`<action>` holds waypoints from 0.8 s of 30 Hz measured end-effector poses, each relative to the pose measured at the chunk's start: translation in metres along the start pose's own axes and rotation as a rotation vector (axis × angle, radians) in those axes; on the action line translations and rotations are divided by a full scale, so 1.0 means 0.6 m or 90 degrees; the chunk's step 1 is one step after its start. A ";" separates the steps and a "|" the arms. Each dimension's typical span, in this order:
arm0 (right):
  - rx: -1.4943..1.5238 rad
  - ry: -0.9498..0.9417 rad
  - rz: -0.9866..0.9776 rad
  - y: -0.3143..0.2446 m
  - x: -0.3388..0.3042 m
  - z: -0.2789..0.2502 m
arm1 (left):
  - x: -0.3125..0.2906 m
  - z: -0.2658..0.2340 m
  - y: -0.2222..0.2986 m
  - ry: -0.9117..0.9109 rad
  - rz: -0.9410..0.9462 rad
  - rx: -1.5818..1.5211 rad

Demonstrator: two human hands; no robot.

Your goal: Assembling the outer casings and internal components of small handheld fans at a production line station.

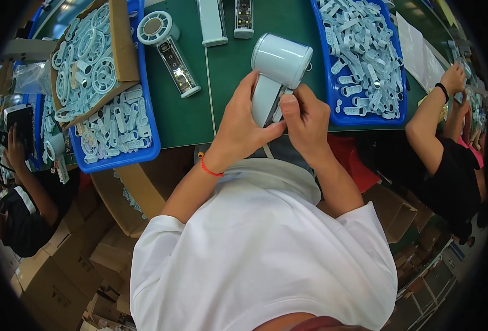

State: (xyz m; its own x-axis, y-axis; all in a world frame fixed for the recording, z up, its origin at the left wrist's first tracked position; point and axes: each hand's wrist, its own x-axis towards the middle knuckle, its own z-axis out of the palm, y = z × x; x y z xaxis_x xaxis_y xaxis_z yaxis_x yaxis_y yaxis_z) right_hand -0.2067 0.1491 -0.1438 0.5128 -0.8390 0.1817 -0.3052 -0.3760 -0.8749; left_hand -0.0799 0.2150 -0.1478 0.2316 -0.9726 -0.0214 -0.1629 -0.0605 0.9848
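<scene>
Between my hands is a pale blue handheld fan with a glossy cylindrical head, tilted over the table's near edge. My left hand wraps round the handle from the left, its thumb across the lower end. On the other side, my right hand has its fingers curled in and its thumb pressed against the handle's side, near a dark opening. Whether a small part sits under that thumb is hidden. Another fan lies to the left on the green table, its handle open with a circuit board showing.
At the right stands a blue tray heaped with small pale blue parts. Another blue tray at the left bears a cardboard box of ring-shaped parts. Two handle pieces lie ahead. Co-workers sit at both sides; cardboard boxes stand below.
</scene>
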 end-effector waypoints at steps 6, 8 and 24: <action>0.082 -0.067 0.049 -0.010 0.012 -0.009 | -0.003 0.000 0.000 0.048 -0.001 0.011; 0.100 -0.184 0.119 -0.019 0.025 -0.032 | -0.004 0.002 -0.003 0.055 0.010 0.019; 0.327 -0.221 0.190 -0.006 0.024 -0.017 | -0.002 -0.023 -0.012 -0.064 -0.041 -0.136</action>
State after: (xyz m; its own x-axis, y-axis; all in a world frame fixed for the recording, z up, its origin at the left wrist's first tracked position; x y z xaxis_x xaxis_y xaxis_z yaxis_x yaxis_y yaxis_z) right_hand -0.2067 0.1345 -0.1333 0.7193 -0.6712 -0.1789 -0.0974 0.1576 -0.9827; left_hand -0.0660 0.2195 -0.1528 0.1361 -0.9864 -0.0925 0.0582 -0.0853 0.9947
